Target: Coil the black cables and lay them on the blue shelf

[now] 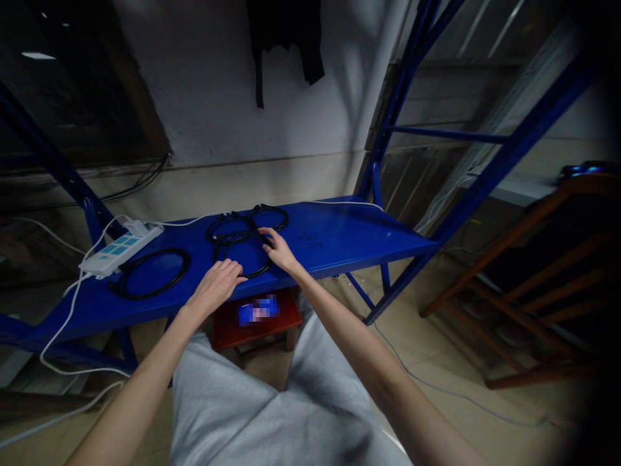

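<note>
On the blue shelf (339,236), several black cables lie in loose coils. My left hand (218,283) rests over the near left side of the front coil (257,266), its thumb apart from its fingers. That coil passes beneath the hand, and part of it is hidden. At the coil's right side, my right hand (279,250) has its thumb and fingers around a dark stretch of cable. Behind both hands lie two more coils, a left one (209,228) and a right one (286,217). Another black coil (187,268) lies apart, left of my left hand.
A white power strip (121,250) with a plug and white cords lies on the shelf's left end. Blue posts (388,139) frame the shelf. Below its front edge is a red stool (228,330) bearing a blurred blue item. A wooden chair (514,304) stands at right.
</note>
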Demonstrator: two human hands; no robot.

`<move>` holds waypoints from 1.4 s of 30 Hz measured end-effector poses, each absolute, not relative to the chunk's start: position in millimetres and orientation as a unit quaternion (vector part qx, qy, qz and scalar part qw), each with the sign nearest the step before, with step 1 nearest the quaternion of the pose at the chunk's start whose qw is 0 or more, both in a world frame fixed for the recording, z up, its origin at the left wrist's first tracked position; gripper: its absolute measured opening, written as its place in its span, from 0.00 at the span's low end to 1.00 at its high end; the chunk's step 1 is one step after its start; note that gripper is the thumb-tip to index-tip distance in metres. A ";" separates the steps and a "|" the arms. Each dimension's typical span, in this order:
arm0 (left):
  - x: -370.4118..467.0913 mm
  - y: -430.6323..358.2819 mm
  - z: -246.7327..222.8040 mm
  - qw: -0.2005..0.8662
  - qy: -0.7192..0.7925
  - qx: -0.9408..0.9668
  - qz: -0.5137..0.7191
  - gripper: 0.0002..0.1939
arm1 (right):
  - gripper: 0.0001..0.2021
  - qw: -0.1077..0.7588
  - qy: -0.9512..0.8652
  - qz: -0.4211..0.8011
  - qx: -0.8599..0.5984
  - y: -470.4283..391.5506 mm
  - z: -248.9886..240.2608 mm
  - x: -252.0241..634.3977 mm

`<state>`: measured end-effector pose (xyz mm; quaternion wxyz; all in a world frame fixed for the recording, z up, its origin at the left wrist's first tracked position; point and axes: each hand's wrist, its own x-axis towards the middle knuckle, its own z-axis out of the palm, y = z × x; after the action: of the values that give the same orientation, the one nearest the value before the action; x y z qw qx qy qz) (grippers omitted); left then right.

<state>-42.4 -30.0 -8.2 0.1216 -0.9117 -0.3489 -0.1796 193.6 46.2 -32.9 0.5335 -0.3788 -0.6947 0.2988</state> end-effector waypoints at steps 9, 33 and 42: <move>-1.7 -42.4 -15.1 0.134 -0.311 -0.920 -0.199 0.15 | 0.45 0.530 -0.684 0.299 -0.403 44.8 -35.8 202.0; -6.6 -20.6 -18.6 0.125 -0.333 -0.919 -0.171 0.25 | 0.35 0.593 -0.667 0.240 -0.382 31.2 -21.4 197.6; -7.4 -23.1 -6.2 0.173 -0.354 -0.917 -0.060 0.32 | 0.30 0.625 -0.688 0.240 -0.280 19.9 -10.8 191.7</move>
<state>-7.4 -23.1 -6.2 0.1734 -0.9170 -0.3542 -0.0603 191.7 19.9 -10.8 0.6249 -0.2795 -0.6884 0.2399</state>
